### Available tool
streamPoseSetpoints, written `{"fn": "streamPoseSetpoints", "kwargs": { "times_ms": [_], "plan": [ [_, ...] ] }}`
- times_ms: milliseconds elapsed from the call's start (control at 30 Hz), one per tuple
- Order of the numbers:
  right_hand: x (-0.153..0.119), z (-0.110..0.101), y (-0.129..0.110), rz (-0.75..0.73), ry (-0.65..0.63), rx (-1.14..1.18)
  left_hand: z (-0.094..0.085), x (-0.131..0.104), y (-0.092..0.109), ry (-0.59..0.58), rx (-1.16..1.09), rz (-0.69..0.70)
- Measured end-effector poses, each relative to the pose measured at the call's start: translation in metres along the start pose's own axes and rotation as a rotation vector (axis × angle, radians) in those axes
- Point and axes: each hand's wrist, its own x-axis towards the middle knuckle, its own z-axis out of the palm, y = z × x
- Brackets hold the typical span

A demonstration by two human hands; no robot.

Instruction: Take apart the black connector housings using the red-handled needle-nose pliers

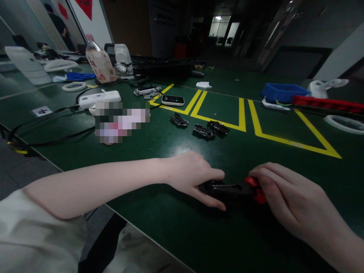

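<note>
Low over the green table [176, 212], my left hand [196, 176] grips one end of a glossy black part [227, 189], with thumb and fingers on either side of it. My right hand [292, 201] pinches a red piece [256, 189] that meets the right end of the black part. Whether the red and black pieces are joined is too dark to tell. Beyond my hands lie small black parts: one [179, 120] on the left, and two close together, a nearer one [204, 131] and a farther one [218, 127].
Yellow tape [298, 145] marks areas on the table. A small white-edged device [173, 100], a white power strip [99, 99] with cables and a bottle [100, 62] stand left. A blue bin [284, 92] and a red strip [327, 102] lie right. A person [61, 28] is far left.
</note>
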Motion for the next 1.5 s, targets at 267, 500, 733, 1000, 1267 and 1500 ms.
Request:
{"fn": "streamPoseSetpoints", "kwargs": {
  "times_ms": [267, 500, 733, 1000, 1267, 1500],
  "plan": [
    [0.002, 0.001, -0.008, -0.05, 0.01, -0.061, 0.004, 0.0, 0.0, 0.015, 0.053, 0.003],
    [0.003, 0.001, -0.004, -0.067, 0.021, -0.064, 0.003, 0.001, 0.0, 0.009, 0.045, 0.003],
    [0.001, -0.002, 0.0, -0.049, 0.007, -0.048, 0.003, 0.001, 0.0, 0.011, 0.024, -0.006],
    [-0.009, 0.004, 0.006, -0.069, -0.015, -0.063, 0.001, 0.0, 0.0, 0.004, -0.012, 0.0],
    [-0.008, 0.003, 0.003, -0.028, -0.019, -0.036, 0.003, 0.0, -0.001, 0.015, -0.003, 0.016],
    [-0.008, 0.004, 0.001, -0.019, -0.019, -0.032, 0.003, -0.001, -0.001, 0.019, -0.017, 0.028]
  ]
}}
